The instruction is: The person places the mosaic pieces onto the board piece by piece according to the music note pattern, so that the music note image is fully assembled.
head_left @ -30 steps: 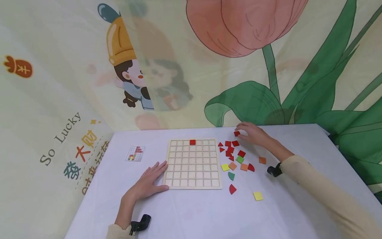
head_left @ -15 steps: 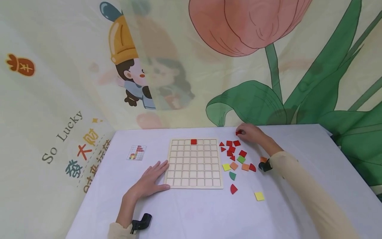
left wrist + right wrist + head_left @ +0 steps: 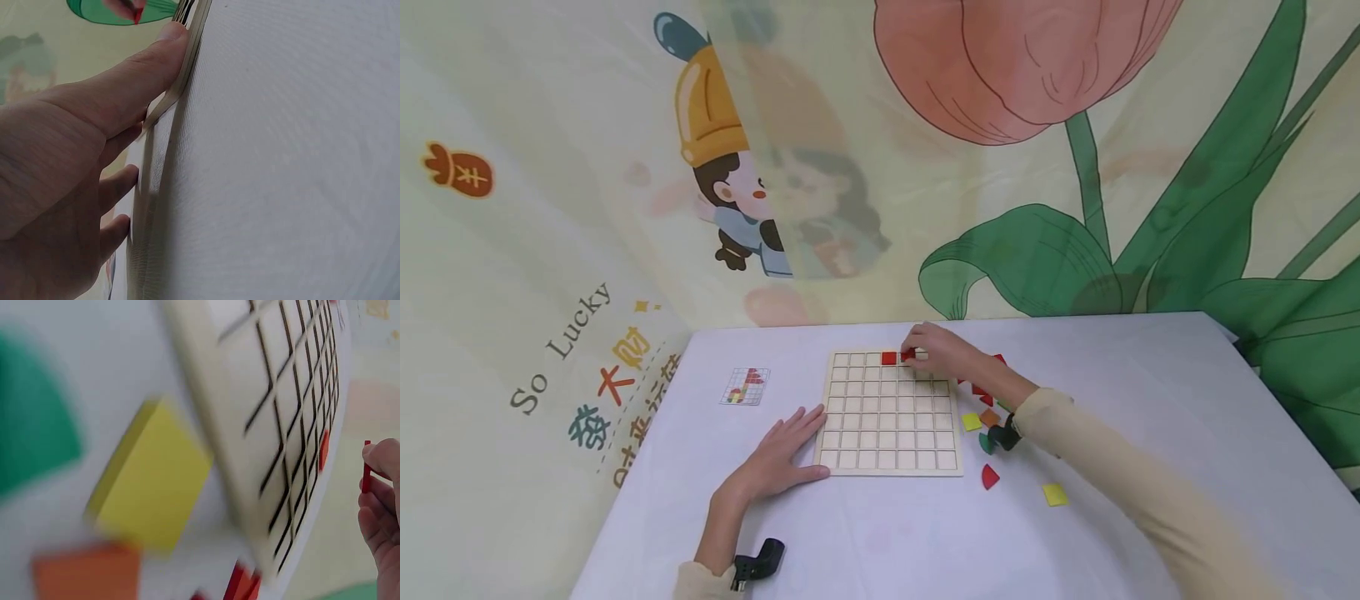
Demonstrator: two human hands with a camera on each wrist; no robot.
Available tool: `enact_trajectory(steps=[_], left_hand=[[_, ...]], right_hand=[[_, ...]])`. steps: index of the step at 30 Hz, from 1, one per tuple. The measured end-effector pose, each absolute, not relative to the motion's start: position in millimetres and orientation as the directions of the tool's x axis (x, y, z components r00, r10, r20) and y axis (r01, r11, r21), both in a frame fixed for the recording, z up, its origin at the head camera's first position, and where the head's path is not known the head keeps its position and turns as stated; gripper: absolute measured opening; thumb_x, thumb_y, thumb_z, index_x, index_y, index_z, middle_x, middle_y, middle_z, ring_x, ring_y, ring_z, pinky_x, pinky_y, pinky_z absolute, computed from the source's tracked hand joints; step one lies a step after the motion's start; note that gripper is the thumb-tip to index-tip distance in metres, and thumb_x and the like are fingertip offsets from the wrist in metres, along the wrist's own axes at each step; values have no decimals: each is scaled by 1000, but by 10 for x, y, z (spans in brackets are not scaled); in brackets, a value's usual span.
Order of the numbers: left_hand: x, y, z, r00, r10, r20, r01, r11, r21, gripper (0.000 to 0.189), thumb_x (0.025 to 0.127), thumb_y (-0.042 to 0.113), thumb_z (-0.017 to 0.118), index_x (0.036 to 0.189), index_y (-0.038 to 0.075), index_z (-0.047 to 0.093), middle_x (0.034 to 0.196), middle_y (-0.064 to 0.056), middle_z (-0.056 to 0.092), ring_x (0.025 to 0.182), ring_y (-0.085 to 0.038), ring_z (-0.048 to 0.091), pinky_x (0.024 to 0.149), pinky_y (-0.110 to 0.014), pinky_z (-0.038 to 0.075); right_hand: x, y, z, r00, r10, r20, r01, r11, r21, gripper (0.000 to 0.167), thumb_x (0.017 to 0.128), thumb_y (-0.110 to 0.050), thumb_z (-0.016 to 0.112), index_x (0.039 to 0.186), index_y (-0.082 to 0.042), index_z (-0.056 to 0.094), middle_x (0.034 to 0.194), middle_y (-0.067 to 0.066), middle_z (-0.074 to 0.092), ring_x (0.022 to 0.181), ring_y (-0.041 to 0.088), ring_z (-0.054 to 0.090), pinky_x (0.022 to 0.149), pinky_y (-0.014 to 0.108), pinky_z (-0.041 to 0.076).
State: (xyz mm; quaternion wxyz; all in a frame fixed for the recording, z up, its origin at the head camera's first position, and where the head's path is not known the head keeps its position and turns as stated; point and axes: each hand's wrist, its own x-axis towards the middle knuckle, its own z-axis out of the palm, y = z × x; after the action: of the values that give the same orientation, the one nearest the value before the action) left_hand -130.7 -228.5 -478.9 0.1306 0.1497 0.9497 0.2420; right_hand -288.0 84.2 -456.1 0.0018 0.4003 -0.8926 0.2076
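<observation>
A pale wooden grid board (image 3: 878, 421) lies flat on the table. One red square tile (image 3: 889, 358) sits in its top row. Just right of that tile, over the same row, my right hand (image 3: 943, 352) pinches another red tile (image 3: 366, 482) between thumb and fingertips; the right wrist view shows it edge-on, above the board's surface. My left hand (image 3: 781, 457) rests at the board's left edge with fingers spread and straight. In the left wrist view its thumb (image 3: 172, 39) lies along the board's rim.
Right of the board lie loose tiles: a yellow square (image 3: 972, 422), an orange square (image 3: 990, 417), a green quarter circle (image 3: 986, 443), a red quarter circle (image 3: 990, 477) and a farther yellow square (image 3: 1056, 495). My right forearm covers others. A printed pattern card (image 3: 747, 387) lies left.
My right hand has carried the red tile leftward from beyond the loose pile to over the board's top row. The left hand stays at the board's edge.
</observation>
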Motion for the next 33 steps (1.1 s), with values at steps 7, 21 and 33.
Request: enact_trajectory(steps=[7,21,33], left_hand=[[-1314,-2264,-4788,-918,359,-167,234,833,502,85,83,46,72,151,12,34,161,-4,28,151,-34,18,122,-60,14],[-1303,-2282,-4778,-920,348,-182,218,838,501,86,83,48,71,152,13,33,162,-3,27,151,-34,16,122,-58,12],[-1308,-2300,-4791,-918,360,-168,235,833,501,85,83,47,71,152,13,33,161,-3,27,151,-34,17,122,-58,13]], right_hand=[[-2794,443,-4619,-622,-780,77,-768,587,-254,11,91,-14,65,98,-10,73,99,6,65,89,18,53,77,26,50],[-2753,342,-4639,-648,-761,4,-735,625,-262,11,94,-16,64,97,-9,72,98,5,66,91,19,54,83,30,50],[-2698,355,-4632,-627,-777,57,-774,613,-158,12,93,-15,65,87,-9,74,105,5,67,95,19,56,83,29,52]])
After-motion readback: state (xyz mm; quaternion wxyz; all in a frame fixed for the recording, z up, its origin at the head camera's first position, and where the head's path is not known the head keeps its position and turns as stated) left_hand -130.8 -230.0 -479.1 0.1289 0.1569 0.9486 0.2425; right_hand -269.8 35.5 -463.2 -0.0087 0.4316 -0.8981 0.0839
